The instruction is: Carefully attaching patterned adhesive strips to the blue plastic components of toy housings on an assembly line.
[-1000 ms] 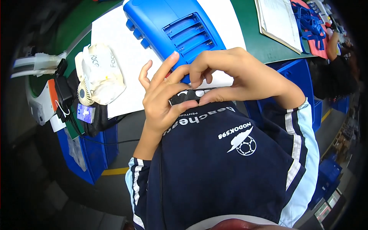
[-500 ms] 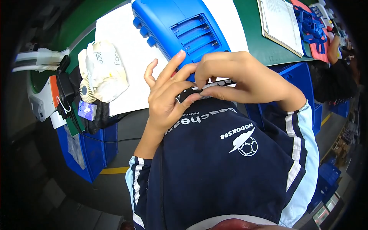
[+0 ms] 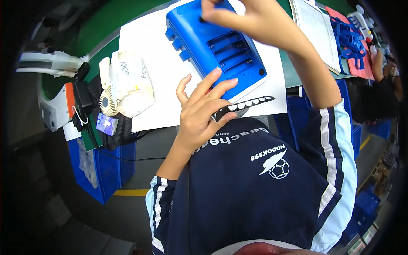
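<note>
A blue plastic device (image 3: 193,36) lies on white paper, its battery compartment (image 3: 231,51) facing up with no batteries in it. Bent at the fingers, my right hand (image 3: 255,21) is over the device's far part, thumb and fingertip together at a small black round pad (image 3: 202,19); whether the pad touches the casing I cannot tell. Another black round pad (image 3: 261,72) sits at the near right corner. My left hand (image 3: 197,114) pinches a black sheet of stick-on pads (image 3: 250,104) with a row of white round gaps, just off the device's near end.
On the left are a crumpled whitish bag (image 3: 134,87), a small round fan (image 3: 108,102), a purple box (image 3: 106,123) and a black adapter (image 3: 83,100). Papers (image 3: 316,32) and blue straps (image 3: 348,38) lie right. Blue bins (image 3: 100,170) stand below the table edge.
My right hand has left the sheet and moved away from me to the device's far part. My left hand still holds the sheet. The whole view has shifted slightly.
</note>
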### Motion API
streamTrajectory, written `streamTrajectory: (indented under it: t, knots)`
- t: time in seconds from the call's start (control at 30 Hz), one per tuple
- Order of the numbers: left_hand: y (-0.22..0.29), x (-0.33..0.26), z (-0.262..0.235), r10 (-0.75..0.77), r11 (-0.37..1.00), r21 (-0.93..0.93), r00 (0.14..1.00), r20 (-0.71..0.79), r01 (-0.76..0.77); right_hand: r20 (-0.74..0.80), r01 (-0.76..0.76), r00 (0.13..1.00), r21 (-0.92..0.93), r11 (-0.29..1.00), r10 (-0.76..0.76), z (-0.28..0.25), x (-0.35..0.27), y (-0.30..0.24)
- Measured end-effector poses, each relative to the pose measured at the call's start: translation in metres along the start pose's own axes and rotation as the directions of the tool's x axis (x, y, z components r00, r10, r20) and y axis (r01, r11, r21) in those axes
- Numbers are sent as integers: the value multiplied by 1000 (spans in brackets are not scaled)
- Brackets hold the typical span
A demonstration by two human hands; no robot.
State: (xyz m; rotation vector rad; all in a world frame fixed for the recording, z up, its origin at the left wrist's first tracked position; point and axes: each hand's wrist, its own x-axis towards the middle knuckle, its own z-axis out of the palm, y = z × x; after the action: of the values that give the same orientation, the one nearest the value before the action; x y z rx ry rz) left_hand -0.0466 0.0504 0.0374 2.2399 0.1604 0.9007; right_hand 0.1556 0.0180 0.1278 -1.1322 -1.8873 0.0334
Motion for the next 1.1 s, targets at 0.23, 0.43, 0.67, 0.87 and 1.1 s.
streamTrajectory:
  t: [0.23, 0.43, 0.67, 0.87, 1.1]
  knots:
    - [-2, 1, 2, 18, 1000, -1, 1000, 9, -18, 110, -531, 847, 115, 839, 521, 12, 33, 42]
    - [-4, 2, 2, 31, 999, -13, 1000, 5, -31, 117, -503, 863, 279, 818, 491, 19, 28, 48]
    - [-6, 1, 2, 45, 999, -19, 999, -7, -45, 126, -509, 860, 287, 812, 495, 20, 29, 47]
    - [-6, 0, -1, 61, 998, 22, 997, 37, -62, 80, -481, 876, 218, 849, 476, 22, 27, 44]
    - [-6, -4, -2, 53, 998, 36, 998, 22, -54, -25, -233, 972, 49, 971, 235, 28, 27, 35]
